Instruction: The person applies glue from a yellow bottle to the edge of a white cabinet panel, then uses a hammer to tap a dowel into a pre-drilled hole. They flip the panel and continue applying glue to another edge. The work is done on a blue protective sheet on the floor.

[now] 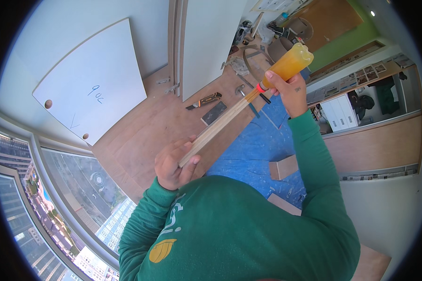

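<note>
My left hand point(173, 164) is closed round the near end of a long, pale wooden strip point(220, 125), which slants up and away to the right. My right hand point(288, 96) grips a clear plastic bottle point(286, 65) of amber-yellow liquid, probably glue, tipped with its base up. A red ring sits at the bottle's neck, which points down at the far end of the strip. That end looks darker and brownish, as if wet. Whether the bottle's tip touches the wood I cannot tell.
On the wooden surface ahead lie a utility knife point(204, 101), a dark flat block point(214, 114) and a hammer point(240, 90). A white panel point(98, 79) leans at left, above the window point(89, 182). Blue sheeting point(244, 150) and a brown box point(282, 167) are at right.
</note>
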A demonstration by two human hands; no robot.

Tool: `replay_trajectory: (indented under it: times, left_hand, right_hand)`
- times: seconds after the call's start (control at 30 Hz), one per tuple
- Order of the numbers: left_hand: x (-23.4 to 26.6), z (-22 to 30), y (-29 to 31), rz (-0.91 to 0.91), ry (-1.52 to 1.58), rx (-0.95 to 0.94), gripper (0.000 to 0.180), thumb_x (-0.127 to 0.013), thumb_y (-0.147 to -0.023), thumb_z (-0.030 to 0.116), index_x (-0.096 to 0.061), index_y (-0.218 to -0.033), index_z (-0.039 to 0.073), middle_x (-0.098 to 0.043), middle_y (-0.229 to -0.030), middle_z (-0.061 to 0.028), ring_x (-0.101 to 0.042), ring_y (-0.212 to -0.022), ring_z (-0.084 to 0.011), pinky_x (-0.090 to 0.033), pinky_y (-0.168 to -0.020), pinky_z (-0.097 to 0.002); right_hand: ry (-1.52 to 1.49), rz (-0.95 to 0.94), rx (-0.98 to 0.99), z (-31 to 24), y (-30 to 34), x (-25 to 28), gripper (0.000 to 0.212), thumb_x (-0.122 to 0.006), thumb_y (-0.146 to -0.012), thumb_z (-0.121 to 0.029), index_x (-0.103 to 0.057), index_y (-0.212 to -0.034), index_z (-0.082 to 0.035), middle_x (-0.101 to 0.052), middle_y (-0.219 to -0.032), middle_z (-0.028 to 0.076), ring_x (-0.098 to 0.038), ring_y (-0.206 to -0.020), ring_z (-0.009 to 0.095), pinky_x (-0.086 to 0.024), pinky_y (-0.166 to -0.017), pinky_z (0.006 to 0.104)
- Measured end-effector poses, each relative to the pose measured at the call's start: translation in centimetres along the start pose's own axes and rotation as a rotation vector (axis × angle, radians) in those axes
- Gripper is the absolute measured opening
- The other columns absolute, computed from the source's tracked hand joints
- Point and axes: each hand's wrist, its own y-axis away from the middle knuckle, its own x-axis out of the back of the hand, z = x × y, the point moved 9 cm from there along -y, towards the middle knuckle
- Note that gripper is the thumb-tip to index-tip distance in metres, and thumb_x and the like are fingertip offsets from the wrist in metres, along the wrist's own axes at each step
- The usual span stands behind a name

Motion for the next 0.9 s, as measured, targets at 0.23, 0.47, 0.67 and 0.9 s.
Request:
replay_trajectory:
  times: [0.23,0.47,0.67,0.9]
  left_hand:
    - [0.0,-0.2,-0.3,0.028,0.004,-0.033,0.036,-0.083,-0.088,0.009,-0.063,-0.115,0.000,-0.074,-0.102,-0.0225,-0.077,-0.097,-0.0381,-0.061,-0.077,-0.0421]
    - [0.3,-0.5,-0.2,0.040,-0.011,-0.014,0.038,-0.085,-0.086,0.009,-0.063,-0.116,0.000,-0.075,-0.106,-0.0223,-0.076,-0.095,-0.0371,-0.061,-0.077,-0.0412]
    - [0.3,-0.8,0.0,0.045,-0.014,-0.031,0.041,-0.086,-0.085,0.012,-0.063,-0.117,0.001,-0.076,-0.109,-0.0213,-0.076,-0.091,-0.0352,-0.060,-0.074,-0.0396]
    - [0.2,-0.7,0.1,0.008,0.008,-0.009,0.035,-0.081,-0.091,0.010,-0.061,-0.118,-0.001,-0.073,-0.102,-0.0235,-0.077,-0.098,-0.0385,-0.061,-0.077,-0.0408]
  right_hand:
    - [-0.010,0.032,-0.003,0.4,-0.7,0.9,0.028,-0.084,-0.091,-0.023,-0.068,-0.102,-0.002,-0.072,-0.086,0.004,-0.058,-0.062,0.007,-0.047,-0.057,0.0225]
    - [-0.175,-0.231,-0.011,-3.7,4.6,-6.0,0.026,-0.082,-0.093,-0.020,-0.068,-0.105,-0.002,-0.073,-0.092,0.006,-0.063,-0.070,0.009,-0.051,-0.061,0.0237]
    - [-0.319,-0.166,0.018,-4.9,3.9,-4.5,0.033,-0.071,-0.100,-0.024,-0.064,-0.120,0.001,-0.074,-0.110,0.020,-0.064,-0.072,0.016,-0.053,-0.068,0.0285]
    - [-0.448,-0.169,-0.113,-2.9,4.1,-3.7,0.032,-0.069,-0.101,-0.029,-0.066,-0.112,0.001,-0.075,-0.108,0.021,-0.066,-0.070,0.017,-0.054,-0.063,0.0290]
